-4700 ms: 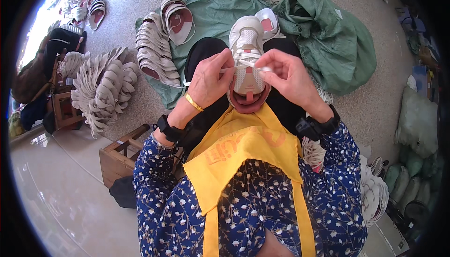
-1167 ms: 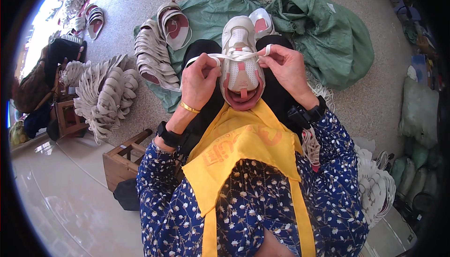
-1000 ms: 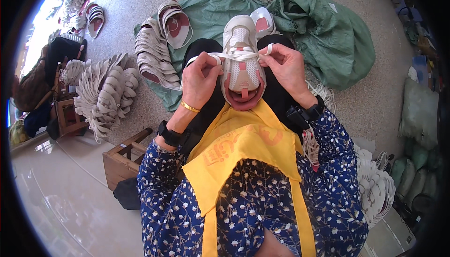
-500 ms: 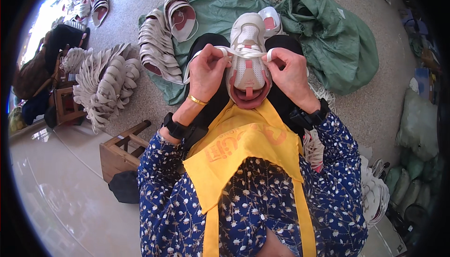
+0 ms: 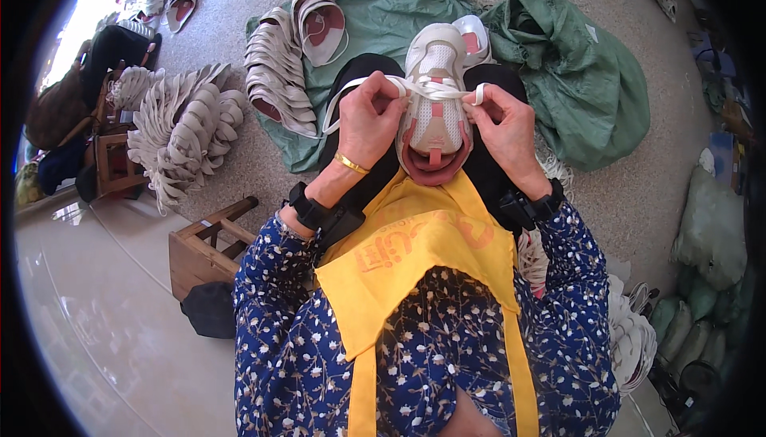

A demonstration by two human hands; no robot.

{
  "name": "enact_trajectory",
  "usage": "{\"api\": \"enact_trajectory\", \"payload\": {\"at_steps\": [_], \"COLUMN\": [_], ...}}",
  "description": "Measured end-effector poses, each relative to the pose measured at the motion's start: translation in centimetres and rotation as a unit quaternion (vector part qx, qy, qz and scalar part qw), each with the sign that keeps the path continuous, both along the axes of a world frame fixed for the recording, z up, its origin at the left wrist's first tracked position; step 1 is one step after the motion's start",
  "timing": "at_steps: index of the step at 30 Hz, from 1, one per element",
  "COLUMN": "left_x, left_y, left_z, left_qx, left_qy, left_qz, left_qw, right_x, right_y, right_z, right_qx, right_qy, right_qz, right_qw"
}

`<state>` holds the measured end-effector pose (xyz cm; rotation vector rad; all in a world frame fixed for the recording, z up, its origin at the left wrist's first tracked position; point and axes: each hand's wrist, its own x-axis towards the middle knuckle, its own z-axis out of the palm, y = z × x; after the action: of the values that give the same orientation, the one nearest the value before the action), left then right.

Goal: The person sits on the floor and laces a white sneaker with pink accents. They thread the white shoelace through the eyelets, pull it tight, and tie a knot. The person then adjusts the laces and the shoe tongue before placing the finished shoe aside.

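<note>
A white mesh shoe upper with pink tabs and a pink collar rests between my knees, its toe pointing away. White shoelace crosses its front in several strands. My left hand, at the left of the upper, pinches one part of the lace between thumb and forefinger, and a loose length hangs in a loop to the left. On the other side my right hand pinches the lace too, with a strand looped over the raised forefinger. Whether the upper has a sole under it is hidden.
Nested shoe uppers and a green woven sack lie ahead; another green sack bulges at right. More uppers are piled on the floor at left, near a wooden stool. A yellow apron covers my lap.
My right hand has turned, and its forefinger now lifts a bend of lace. The lace between the hands sits closer over the upper. The whole view has shifted slightly.
</note>
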<state>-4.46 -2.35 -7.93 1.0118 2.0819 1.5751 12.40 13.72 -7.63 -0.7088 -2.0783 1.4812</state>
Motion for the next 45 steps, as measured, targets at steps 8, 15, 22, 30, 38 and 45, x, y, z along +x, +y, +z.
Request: {"api": "enact_trajectory", "payload": {"at_steps": [8,15,22,30,38,45], "left_x": [1.5,0.0,0.4,0.1,1.3,1.9], "left_y": [0.9,0.5,1.4,0.7,-0.2,-0.5], "left_z": [1.1,2.1,1.3,1.2,1.8,1.6], "left_qx": [0.036,-0.029,-0.025,-0.077,-0.037,-0.038], "left_qy": [0.249,0.175,0.254,0.06,0.123,0.222], "left_qz": [-0.056,-0.069,-0.061,-0.029,-0.007,-0.054], "left_qw": [0.966,0.982,0.965,0.995,0.992,0.973], "right_x": [-0.3,-0.1,-0.1,-0.2,1.5,0.5], "right_y": [-0.1,0.3,0.2,1.2,-0.5,-1.3], "right_z": [0.9,0.6,0.9,-0.5,3.6,3.4], "right_qx": [0.064,-0.017,-0.005,-0.044,0.155,0.236], "right_qy": [-0.02,-0.008,-0.014,-0.021,-0.085,-0.066], "right_qz": [0.003,0.006,0.0,0.029,-0.027,0.046], "right_qw": [0.998,1.0,1.0,0.998,0.984,0.968]}}
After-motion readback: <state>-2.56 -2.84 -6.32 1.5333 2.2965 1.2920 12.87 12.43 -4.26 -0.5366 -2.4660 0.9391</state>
